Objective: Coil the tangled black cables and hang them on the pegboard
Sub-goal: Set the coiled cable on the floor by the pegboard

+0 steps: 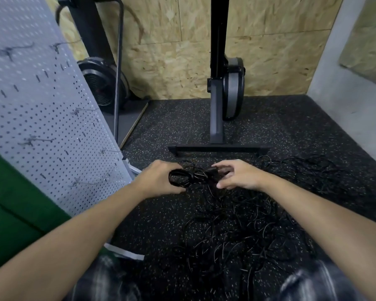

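Looking down through the head camera, I see my left hand [161, 179] curled round one small coiled cable bundle [186, 177], while my right hand [237, 174] pinches that bundle's other end, so the two hands sit close together. One heap of tangled black cables [237, 231] sprawls on the speckled floor [161, 127] just beneath them; I cannot count its strands. One grey pegboard [41, 118] leans at my left.

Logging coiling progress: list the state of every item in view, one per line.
left hand: grips the small coil
right hand: fingers curled round its other end
small coil: partly wound, held between both hands
cable pile: tangled, loose on floor
pegboard: no coil visibly hung yet
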The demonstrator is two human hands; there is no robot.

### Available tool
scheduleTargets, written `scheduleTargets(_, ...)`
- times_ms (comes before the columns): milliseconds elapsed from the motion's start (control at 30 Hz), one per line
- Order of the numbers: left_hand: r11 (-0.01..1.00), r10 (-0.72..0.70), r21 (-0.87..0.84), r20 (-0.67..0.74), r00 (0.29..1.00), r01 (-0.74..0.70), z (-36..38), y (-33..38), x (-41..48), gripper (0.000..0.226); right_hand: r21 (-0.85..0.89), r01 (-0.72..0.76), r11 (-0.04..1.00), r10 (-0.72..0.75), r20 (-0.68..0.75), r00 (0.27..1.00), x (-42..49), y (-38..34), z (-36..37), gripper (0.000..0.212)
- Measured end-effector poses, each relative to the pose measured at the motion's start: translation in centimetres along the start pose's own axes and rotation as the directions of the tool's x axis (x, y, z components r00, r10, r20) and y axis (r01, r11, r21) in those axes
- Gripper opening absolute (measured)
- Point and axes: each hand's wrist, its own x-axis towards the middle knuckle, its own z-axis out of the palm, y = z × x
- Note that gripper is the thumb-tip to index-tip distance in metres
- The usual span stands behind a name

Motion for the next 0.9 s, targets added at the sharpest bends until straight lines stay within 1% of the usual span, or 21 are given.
scheduleTargets(67,0.997,-0.081,0.02,0.006,0.997,0.08,-0.6,-0.3,-0.5,0.046,-0.143,0.003,0.99,-0.007,-0.029,1.0,0.1,0.3,-0.3,0.065)
scheduleTargets(133,0.988,-0.146,0.047,0.03,0.989,0.144,-1.2,-0.4,-1.2,0.047,-0.322,0.027,0.946,-0.026,0.005,1.0,0.0,0.1,0.1,0.064)
scheduleTargets(200,0.975,-0.216,0.064,0.061,0.974,0.212,-1.6,-1.2,-1.7,0.051,-0.427,0.047,0.903,-0.027,0.053,0.998,0.2,-0.1,1.1,0.065)
scheduleTargets(300,0.951,-0.309,0.047,0.104,0.945,0.305,-1.7,-2.8,-2.6,0.053,-0.506,0.079,0.859,-0.032,0.102,0.994,1.6,-0.3,3.1,0.07)
scheduleTargets(433,0.911,-0.41,0.033,0.154,0.899,0.41,-1.2,-5.7,-3.5,0.05,-0.629,0.125,0.767,-0.024,0.166,0.986,4.4,-0.3,5.7,0.076)
scheduleTargets(500,0.88,-0.47,0.02,0.169,0.866,0.474,0.0,-7.8,-3.7,0.045,-0.676,0.132,0.725,-0.006,0.186,0.983,5.7,-0.1,6.8,0.075)
scheduleTargets(633,0.805,-0.578,-0.034,0.178,0.796,0.592,4.6,-12.8,-3.8,0.048,-0.771,0.113,0.626,0.07,0.2,0.977,8.9,0.7,8.2,0.069)
scheduleTargets(700,0.76,-0.63,-0.048,0.192,0.753,0.648,7.4,-15.1,-3.8,0.051,-0.787,0.098,0.609,0.092,0.192,0.977,10.7,1.5,9.1,0.065)
scheduleTargets(767,0.723,-0.675,-0.015,0.194,0.711,0.69,10.0,-17.2,-4.0,0.056,-0.788,0.095,0.609,0.1,0.195,0.976,12.2,2.4,10.6,0.062)
scheduleTargets(833,0.683,-0.716,-0.004,0.193,0.671,0.73,12.3,-19.4,-4.3,0.055,-0.785,0.108,0.61,0.097,0.209,0.973,13.8,3.4,12.4,0.061)
scheduleTargets(900,0.642,-0.749,-0.031,0.189,0.635,0.766,14.1,-20.8,-4.9,0.054,-0.783,0.116,0.611,0.104,0.224,0.969,14.6,4.2,13.6,0.063)
